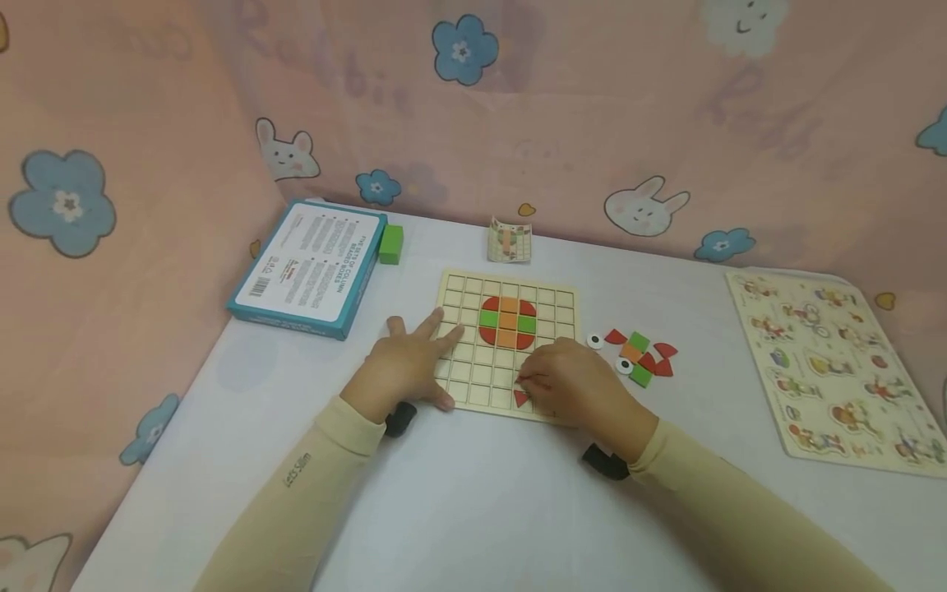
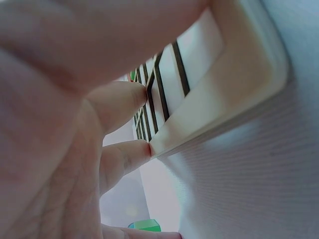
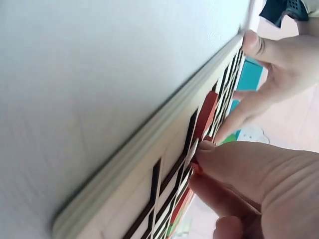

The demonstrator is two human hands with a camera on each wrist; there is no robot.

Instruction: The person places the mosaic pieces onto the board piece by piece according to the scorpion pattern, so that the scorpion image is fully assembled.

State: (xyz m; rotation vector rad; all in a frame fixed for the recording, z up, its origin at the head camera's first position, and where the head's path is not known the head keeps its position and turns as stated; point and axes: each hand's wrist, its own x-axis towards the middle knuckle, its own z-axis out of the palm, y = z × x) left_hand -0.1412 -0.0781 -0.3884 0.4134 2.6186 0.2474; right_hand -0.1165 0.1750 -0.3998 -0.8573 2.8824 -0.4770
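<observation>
A wooden grid board (image 1: 466, 395) lies flat, with red, orange and green pieces (image 1: 507, 322) forming a rounded shape near its upper middle. My left hand (image 1: 405, 362) rests with spread fingers on the board's left edge; in the left wrist view its fingertips (image 2: 142, 148) touch the rim. At the board's lower right, my right hand (image 1: 577, 382) pinches a small red piece (image 1: 521, 380) between thumb and finger. Just below that, a red triangular piece (image 1: 521, 399) sits on the grid. The right wrist view shows the pinch close up, the held piece partly hidden by the thumb (image 3: 207, 149).
Loose red, green and orange pieces (image 1: 639, 340) and two eye discs (image 1: 595, 340) lie right of the board. A pattern card (image 1: 510, 242) stands behind it. A blue-edged box (image 1: 307, 267) and green block (image 1: 390, 245) are left; a picture board (image 1: 836, 370) lies far right.
</observation>
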